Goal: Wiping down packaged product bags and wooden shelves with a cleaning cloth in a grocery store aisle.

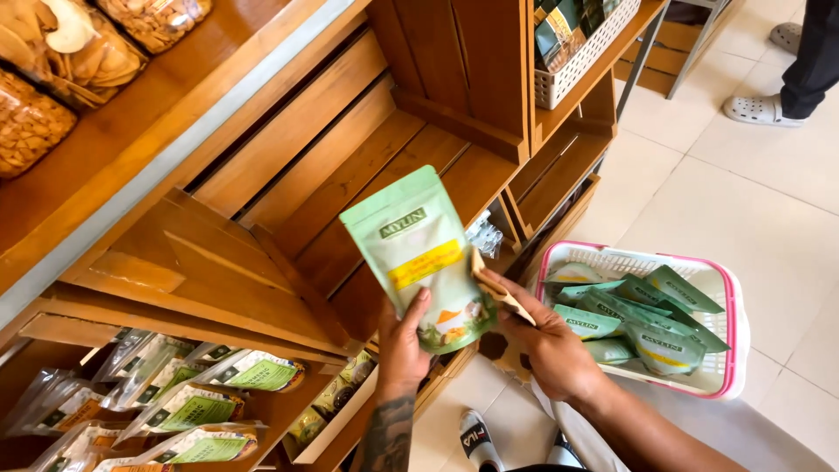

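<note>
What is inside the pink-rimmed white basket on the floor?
The basket holds a loose pile of green pouches, several overlapping. Whatever lies under the pile, and the basket's floor, is covered.

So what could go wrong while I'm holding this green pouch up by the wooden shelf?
The left hand grips the pale green stand-up pouch only by its bottom edge, so it could tip or slip. The right hand also holds a tan cloth against it, leaving little spare grip. The pink-rimmed white basket of pouches sits on the floor, where a foot might catch it.
</note>
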